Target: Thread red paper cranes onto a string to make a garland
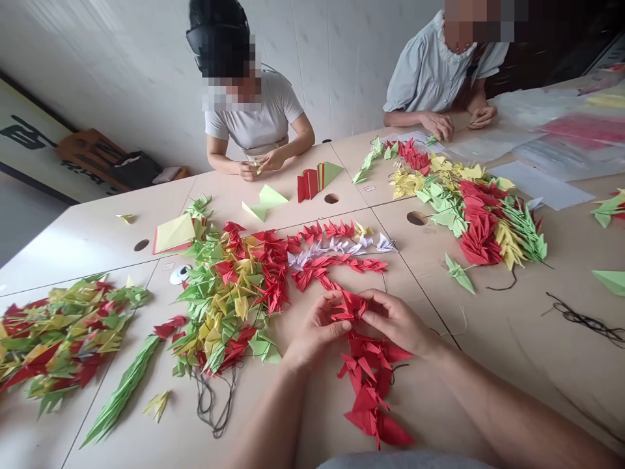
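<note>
Between my hands is a red origami crane [353, 306], part of a strand of red paper cranes. My left hand [319, 329] pinches its left side with thumb and fingers. On the other side, the fingers of my right hand [398, 322] are closed on the same crane. More of the red strand [371, 371] hangs down across the table toward me, with a bit of black cord beside it. Just beyond my hands, strands of red cranes [342, 266] and white cranes [336, 247] run into a large heap of green, yellow and red cranes [219, 299].
Another crane pile [68, 332] and a green strand [127, 384] lie at left. Further strands [483, 221] and black cords [586, 319] lie at right. Two people sit across the table [303, 430], handling small paper pieces. Paper sheets [176, 232] and a cable hole [417, 218] are nearby.
</note>
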Action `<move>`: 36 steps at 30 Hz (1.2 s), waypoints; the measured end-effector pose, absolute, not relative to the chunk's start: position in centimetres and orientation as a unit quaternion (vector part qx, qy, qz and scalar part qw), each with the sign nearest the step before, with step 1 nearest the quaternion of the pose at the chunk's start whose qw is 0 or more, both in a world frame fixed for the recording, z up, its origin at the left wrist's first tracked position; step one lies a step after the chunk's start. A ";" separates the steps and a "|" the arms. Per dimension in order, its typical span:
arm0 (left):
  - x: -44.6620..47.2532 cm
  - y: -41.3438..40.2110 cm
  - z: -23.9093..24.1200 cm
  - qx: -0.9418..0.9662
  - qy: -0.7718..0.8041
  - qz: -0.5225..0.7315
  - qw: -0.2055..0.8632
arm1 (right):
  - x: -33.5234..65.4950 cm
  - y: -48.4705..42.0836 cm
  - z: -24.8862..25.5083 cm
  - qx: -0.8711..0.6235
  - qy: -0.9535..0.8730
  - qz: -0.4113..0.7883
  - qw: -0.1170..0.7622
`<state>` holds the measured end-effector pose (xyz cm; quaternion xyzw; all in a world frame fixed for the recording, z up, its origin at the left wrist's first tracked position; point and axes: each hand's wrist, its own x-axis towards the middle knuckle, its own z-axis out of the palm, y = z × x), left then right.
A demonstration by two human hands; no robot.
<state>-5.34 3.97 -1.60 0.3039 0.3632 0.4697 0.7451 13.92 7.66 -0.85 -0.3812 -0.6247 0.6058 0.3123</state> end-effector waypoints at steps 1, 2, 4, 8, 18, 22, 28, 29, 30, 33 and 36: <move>-5.3 4.0 -1.6 0.310 0.359 0.466 0.747 | 13.9 7.5 -0.8 -0.384 -0.624 0.606 0.310; -5.2 4.0 -1.6 0.316 0.359 0.462 0.747 | 14.0 7.4 -0.8 -0.385 -0.618 0.612 0.308; -5.1 4.0 -1.5 0.324 0.367 0.462 0.740 | 14.0 7.3 -0.7 -0.378 -0.598 0.641 0.299; -5.0 3.9 -1.1 0.313 0.385 0.473 0.728 | 14.2 7.4 -0.5 -0.365 -0.571 0.676 0.287; -5.2 3.6 -1.4 0.321 0.403 0.480 0.710 | 14.6 7.8 -0.2 -0.354 -0.591 0.666 0.287; -5.1 3.6 -1.2 0.323 0.407 0.480 0.707 | 14.6 7.5 -0.2 -0.380 -0.572 0.668 0.288; -5.1 3.5 -1.3 0.323 0.384 0.485 0.716 | 14.5 7.4 -0.5 -0.403 -0.548 0.668 0.302; -5.1 3.4 -1.4 0.322 0.383 0.484 0.718 | 14.5 7.4 -0.7 -0.402 -0.542 0.670 0.309; -5.1 3.4 -1.5 0.324 0.382 0.481 0.720 | 14.5 7.3 -0.8 -0.400 -0.531 0.678 0.313; -5.1 3.2 -1.5 0.349 0.381 0.473 0.714 | 14.6 7.3 -1.2 -0.391 -0.476 0.720 0.319; -5.0 3.2 -1.2 0.373 0.380 0.467 0.706 | 14.6 7.3 -1.3 -0.388 -0.422 0.755 0.318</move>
